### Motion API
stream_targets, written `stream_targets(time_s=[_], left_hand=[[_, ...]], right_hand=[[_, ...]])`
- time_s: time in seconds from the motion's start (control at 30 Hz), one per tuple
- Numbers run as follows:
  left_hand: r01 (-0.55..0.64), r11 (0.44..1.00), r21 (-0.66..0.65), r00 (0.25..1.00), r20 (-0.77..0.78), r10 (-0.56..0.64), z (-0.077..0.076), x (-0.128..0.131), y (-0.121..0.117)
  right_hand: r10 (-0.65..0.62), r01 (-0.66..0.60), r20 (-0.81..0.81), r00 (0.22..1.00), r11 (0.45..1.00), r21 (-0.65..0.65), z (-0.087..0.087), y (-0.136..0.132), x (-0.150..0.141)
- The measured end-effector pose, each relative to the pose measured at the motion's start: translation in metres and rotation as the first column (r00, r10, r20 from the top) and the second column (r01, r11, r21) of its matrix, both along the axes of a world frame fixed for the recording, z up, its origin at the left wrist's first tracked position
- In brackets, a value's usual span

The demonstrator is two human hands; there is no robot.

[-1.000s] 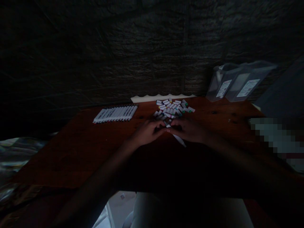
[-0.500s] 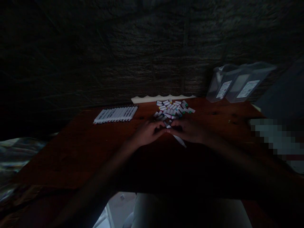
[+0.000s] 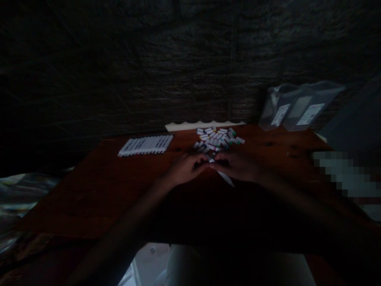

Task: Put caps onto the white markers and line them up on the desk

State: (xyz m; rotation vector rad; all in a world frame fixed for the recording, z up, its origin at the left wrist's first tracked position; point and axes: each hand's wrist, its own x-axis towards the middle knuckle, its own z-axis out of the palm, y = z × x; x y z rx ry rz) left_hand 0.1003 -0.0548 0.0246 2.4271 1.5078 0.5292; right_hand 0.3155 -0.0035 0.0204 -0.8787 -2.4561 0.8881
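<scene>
Both hands meet over the middle of the dark wooden table point(image 3: 98, 190). A white marker point(image 3: 225, 178) slants between them, its tapered end pointing down and right toward me. My left hand point(image 3: 188, 167) is closed, thumb and fingertips pinching near the marker's far end. Around the marker's body my right hand point(image 3: 236, 165) is closed as well, its thumb meeting the left thumb. Just beyond the fingers lies a loose pile of short white marker caps point(image 3: 218, 137) with coloured ends. To the left, a row of white markers point(image 3: 145, 144) lies side by side. Dim light hides fine finger detail.
Two clear plastic containers point(image 3: 303, 113) with labels stand at the table's back right. A white wavy-edged strip point(image 3: 205, 125) lies along the back edge against the dark textured wall point(image 3: 184, 59). Shiny plastic wrapping point(image 3: 24, 202) is beyond the table at left.
The view has tilted slightly, so everything sits a little lower in the picture. Both hands keep the same grip on the marker, with hardly any visible motion.
</scene>
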Motion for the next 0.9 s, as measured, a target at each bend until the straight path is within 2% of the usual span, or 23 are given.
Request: stream_targets(time_s=[0.9], left_hand=[[0.005, 1.0, 0.016, 1.0, -0.014, -0.005, 0.0004, 0.0003, 0.0002]], right_hand=[[0.005, -0.005, -0.011, 1.0, 1.0, -0.016, -0.0017, 0.0006, -0.0004]])
